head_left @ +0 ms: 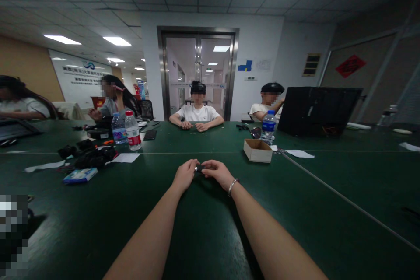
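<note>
Left hand (185,176) and right hand (219,174) are pinching a black gadget (199,169). It's looking light, stiff, best held by its ends.

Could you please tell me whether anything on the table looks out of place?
No spill or damage stands out. The untidiest spot is the jumbled black gear on the left, with a blue-and-white packet lying askew nearby. The dark piece between the left hand and right hand is too small to judge.
</note>
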A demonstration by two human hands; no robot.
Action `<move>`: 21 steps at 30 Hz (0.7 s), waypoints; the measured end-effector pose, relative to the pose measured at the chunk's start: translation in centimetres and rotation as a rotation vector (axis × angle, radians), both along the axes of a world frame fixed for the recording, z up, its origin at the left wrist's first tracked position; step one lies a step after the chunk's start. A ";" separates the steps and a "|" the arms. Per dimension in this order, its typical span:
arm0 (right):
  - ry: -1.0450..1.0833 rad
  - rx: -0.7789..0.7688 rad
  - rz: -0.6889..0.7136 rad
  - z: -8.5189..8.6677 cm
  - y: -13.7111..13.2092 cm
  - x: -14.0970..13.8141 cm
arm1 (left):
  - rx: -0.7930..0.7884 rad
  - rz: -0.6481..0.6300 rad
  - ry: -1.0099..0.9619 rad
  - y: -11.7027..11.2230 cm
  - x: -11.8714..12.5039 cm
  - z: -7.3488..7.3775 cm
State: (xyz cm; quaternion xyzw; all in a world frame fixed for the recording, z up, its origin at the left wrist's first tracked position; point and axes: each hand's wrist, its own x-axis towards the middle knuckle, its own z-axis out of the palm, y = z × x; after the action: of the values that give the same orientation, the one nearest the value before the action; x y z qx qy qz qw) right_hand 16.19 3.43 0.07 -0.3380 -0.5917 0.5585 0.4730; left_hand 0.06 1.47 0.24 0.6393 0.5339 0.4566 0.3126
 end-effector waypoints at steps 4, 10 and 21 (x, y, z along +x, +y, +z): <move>0.019 -0.007 -0.043 0.0 0.1 0.0 | 0.035 -0.022 -0.028 -0.1 0.0 0.1; -0.051 0.022 0.013 -0.1 0.2 0.0 | 0.065 -0.030 0.050 -0.1 -0.2 0.0; -0.292 0.152 -0.077 0.1 -0.2 -0.7 | 0.076 -0.066 -0.095 0.2 -0.2 -0.2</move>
State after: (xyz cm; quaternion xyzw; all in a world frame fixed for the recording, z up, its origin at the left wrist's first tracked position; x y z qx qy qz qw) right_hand 15.52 3.25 0.20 -0.4013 -0.6813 0.4384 0.4273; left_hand -0.16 1.65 0.06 0.6457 0.4794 0.4956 0.3280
